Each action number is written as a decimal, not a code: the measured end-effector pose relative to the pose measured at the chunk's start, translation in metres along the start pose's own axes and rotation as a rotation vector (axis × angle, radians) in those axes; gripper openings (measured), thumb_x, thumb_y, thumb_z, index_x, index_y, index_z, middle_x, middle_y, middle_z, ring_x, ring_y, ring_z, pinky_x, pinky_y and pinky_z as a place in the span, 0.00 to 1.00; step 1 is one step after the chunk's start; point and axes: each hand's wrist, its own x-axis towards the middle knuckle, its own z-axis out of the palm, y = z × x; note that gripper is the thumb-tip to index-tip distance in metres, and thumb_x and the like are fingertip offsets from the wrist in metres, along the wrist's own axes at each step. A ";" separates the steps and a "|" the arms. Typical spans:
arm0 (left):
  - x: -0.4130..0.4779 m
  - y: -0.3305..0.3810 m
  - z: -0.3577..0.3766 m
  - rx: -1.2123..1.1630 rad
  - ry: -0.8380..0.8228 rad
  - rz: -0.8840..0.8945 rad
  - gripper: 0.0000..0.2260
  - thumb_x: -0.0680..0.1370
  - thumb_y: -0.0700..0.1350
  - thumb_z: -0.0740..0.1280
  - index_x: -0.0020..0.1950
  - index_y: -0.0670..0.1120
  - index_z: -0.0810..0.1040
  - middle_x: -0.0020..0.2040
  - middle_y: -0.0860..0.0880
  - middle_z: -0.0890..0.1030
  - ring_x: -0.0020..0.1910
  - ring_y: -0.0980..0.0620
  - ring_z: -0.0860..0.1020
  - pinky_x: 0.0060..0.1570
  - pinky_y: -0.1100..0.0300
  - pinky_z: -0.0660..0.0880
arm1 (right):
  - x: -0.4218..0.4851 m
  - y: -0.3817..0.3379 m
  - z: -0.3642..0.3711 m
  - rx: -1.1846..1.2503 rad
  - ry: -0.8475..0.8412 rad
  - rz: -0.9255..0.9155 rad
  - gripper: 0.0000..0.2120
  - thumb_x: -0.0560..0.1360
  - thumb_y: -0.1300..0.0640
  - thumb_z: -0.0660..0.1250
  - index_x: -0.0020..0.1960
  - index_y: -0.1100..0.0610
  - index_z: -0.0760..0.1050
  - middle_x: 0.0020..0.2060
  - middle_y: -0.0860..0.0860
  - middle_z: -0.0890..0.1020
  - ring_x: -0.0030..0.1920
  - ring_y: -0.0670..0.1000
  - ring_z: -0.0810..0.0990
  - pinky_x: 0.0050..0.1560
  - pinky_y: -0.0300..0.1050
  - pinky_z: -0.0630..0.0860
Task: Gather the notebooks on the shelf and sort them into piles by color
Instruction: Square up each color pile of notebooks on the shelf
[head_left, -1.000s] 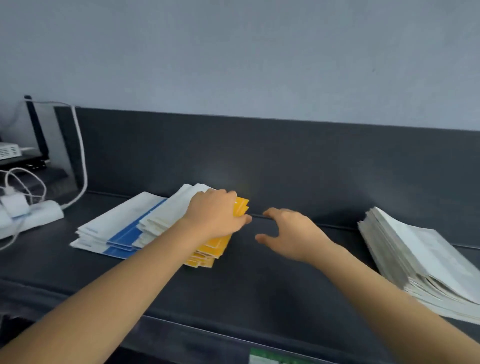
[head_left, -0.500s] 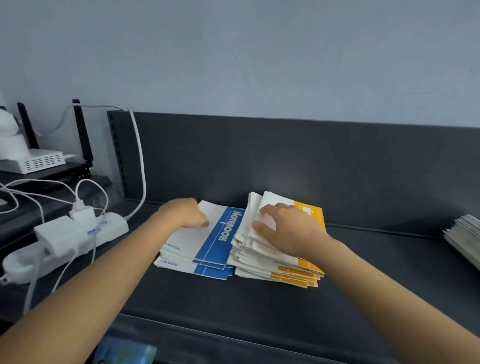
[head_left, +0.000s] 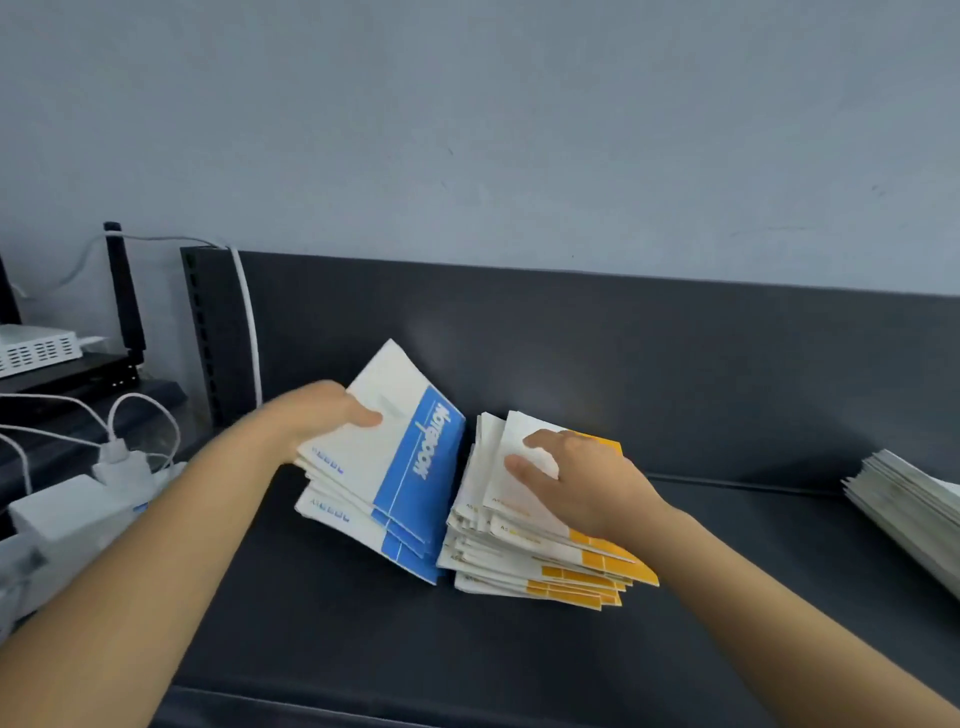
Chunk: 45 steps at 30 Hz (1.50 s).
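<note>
Thin paper notebooks in two piles on a matte dark shelf (head_left: 467, 654).
The left hand (head_left: 322, 415) grips the left edge of the blue notebooks (head_left: 410, 467), thumb on the smooth white cover, and this pile is tilted up. The right hand (head_left: 582, 478) lies flat, fingers relaxed, on the yellow notebooks (head_left: 550, 564), a fanned pile just beside.
</note>
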 end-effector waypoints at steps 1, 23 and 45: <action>-0.007 0.016 -0.003 -0.055 0.037 0.070 0.06 0.78 0.37 0.67 0.52 0.37 0.82 0.47 0.39 0.84 0.45 0.41 0.83 0.48 0.50 0.79 | 0.000 0.004 -0.005 0.039 0.029 0.016 0.28 0.78 0.35 0.52 0.73 0.49 0.65 0.68 0.47 0.73 0.64 0.50 0.74 0.59 0.45 0.72; -0.047 0.154 0.311 -0.418 -0.461 -0.035 0.09 0.78 0.37 0.64 0.57 0.39 0.78 0.49 0.41 0.83 0.45 0.44 0.82 0.38 0.54 0.79 | -0.079 0.252 -0.094 1.095 -0.026 0.673 0.15 0.73 0.63 0.71 0.59 0.62 0.78 0.46 0.59 0.86 0.41 0.60 0.85 0.37 0.53 0.81; -0.034 0.143 0.346 1.275 -0.602 0.164 0.63 0.58 0.65 0.77 0.79 0.56 0.37 0.79 0.52 0.36 0.78 0.49 0.36 0.76 0.42 0.49 | -0.056 0.286 -0.092 0.703 -0.073 0.673 0.14 0.73 0.66 0.68 0.58 0.65 0.72 0.52 0.62 0.81 0.49 0.62 0.82 0.49 0.55 0.80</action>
